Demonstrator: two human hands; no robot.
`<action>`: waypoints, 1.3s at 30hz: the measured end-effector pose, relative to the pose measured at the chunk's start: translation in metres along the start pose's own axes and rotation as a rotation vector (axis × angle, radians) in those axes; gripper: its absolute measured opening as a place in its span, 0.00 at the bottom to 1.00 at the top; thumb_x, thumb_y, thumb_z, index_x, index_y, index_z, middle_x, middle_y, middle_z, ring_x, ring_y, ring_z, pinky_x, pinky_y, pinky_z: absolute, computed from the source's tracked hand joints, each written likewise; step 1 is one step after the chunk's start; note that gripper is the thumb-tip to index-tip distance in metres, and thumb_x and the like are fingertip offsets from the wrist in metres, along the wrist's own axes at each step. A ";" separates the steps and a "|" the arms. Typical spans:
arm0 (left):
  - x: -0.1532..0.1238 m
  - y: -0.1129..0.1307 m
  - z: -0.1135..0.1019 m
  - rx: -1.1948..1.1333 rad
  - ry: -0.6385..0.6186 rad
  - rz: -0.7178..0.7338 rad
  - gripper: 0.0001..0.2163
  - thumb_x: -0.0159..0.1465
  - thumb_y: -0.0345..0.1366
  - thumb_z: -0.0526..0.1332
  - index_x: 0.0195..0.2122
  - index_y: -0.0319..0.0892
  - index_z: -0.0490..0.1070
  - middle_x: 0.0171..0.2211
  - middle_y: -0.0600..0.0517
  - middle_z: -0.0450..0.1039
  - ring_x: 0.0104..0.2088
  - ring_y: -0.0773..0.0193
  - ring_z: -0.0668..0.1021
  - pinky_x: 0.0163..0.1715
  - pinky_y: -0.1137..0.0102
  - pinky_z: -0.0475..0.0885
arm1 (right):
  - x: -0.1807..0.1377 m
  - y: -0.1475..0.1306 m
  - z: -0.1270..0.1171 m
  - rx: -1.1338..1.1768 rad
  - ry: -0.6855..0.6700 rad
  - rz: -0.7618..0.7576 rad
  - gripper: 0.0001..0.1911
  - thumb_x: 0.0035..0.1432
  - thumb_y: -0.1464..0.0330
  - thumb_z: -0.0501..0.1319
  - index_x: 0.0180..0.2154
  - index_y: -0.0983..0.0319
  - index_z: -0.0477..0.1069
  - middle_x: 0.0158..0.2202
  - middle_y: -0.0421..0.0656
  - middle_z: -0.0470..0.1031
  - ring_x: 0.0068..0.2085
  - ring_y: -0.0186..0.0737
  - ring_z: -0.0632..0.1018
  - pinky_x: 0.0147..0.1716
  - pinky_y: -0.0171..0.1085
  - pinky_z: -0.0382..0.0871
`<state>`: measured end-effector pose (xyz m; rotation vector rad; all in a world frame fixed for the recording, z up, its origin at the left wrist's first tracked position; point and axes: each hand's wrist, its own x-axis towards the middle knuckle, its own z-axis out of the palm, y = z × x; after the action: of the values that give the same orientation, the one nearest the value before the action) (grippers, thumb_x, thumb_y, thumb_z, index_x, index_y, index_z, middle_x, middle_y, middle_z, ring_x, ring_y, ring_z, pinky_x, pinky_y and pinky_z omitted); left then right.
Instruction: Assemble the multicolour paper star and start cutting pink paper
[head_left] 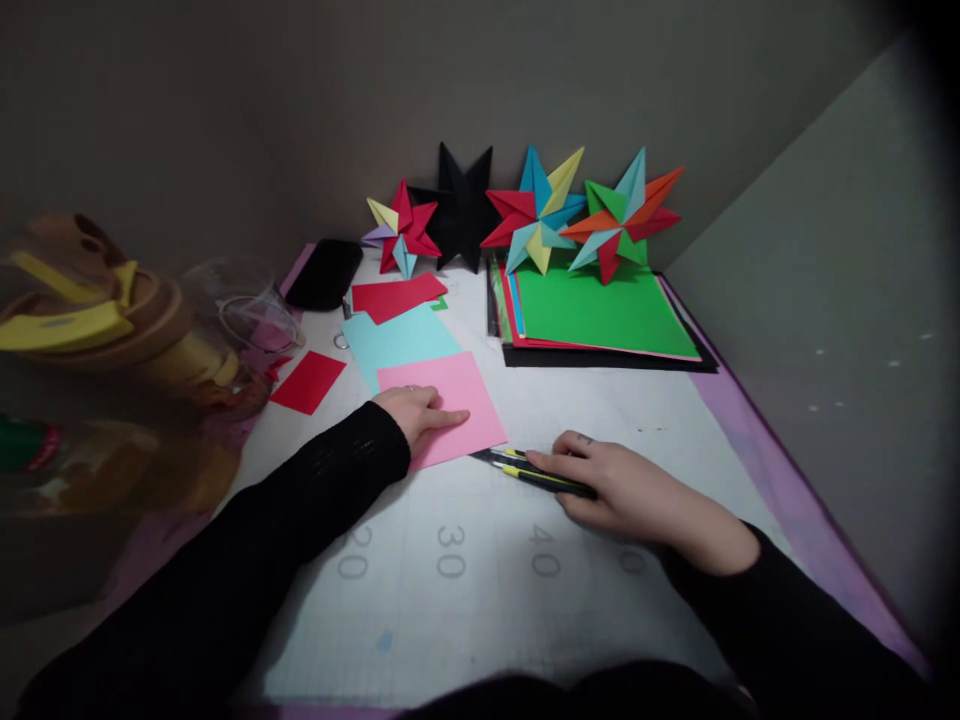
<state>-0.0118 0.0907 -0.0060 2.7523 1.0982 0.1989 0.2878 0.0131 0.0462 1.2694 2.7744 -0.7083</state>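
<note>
the left hand (416, 412) lies flat, fingers spread, on the pink sheet (450, 405), while the right hand (630, 490) grips a craft knife (525, 470) beside it.

Home craft desk: cutting mat (480, 600), coloured paper stack (600, 315), origami stars (536, 210).

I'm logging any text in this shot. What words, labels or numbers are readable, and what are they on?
"20" on the white gridded cutting mat, printed near its front edge.
"30" on the same mat, to the right of it.
"40" on the same mat, further right.
One more number by the right hand is half covered and too faint to read.
The bottle label at far left is too blurred to read.
Nothing readable on the pink sheet under the left hand.
</note>
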 end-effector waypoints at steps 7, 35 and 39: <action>0.000 0.001 -0.001 0.030 0.002 0.003 0.17 0.67 0.38 0.50 0.53 0.60 0.69 0.28 0.51 0.65 0.28 0.62 0.68 0.28 0.69 0.57 | -0.001 -0.002 -0.007 -0.046 -0.056 0.022 0.30 0.54 0.75 0.54 0.59 0.55 0.61 0.43 0.47 0.68 0.36 0.39 0.74 0.36 0.38 0.69; 0.001 0.004 -0.004 0.001 -0.058 -0.045 0.16 0.68 0.40 0.49 0.54 0.61 0.69 0.30 0.51 0.66 0.30 0.62 0.68 0.29 0.69 0.56 | 0.006 -0.014 -0.008 -0.062 -0.104 -0.010 0.31 0.52 0.76 0.53 0.59 0.57 0.61 0.44 0.49 0.68 0.34 0.40 0.74 0.35 0.39 0.68; 0.002 0.004 -0.002 0.008 -0.063 -0.034 0.16 0.68 0.39 0.50 0.54 0.62 0.68 0.32 0.50 0.67 0.31 0.61 0.69 0.29 0.69 0.56 | 0.006 -0.014 -0.007 -0.051 -0.104 -0.018 0.31 0.53 0.75 0.53 0.59 0.57 0.61 0.44 0.48 0.68 0.35 0.40 0.74 0.35 0.39 0.68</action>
<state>-0.0088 0.0895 -0.0030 2.7248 1.1304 0.1027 0.2745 0.0119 0.0567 1.1659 2.7062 -0.6793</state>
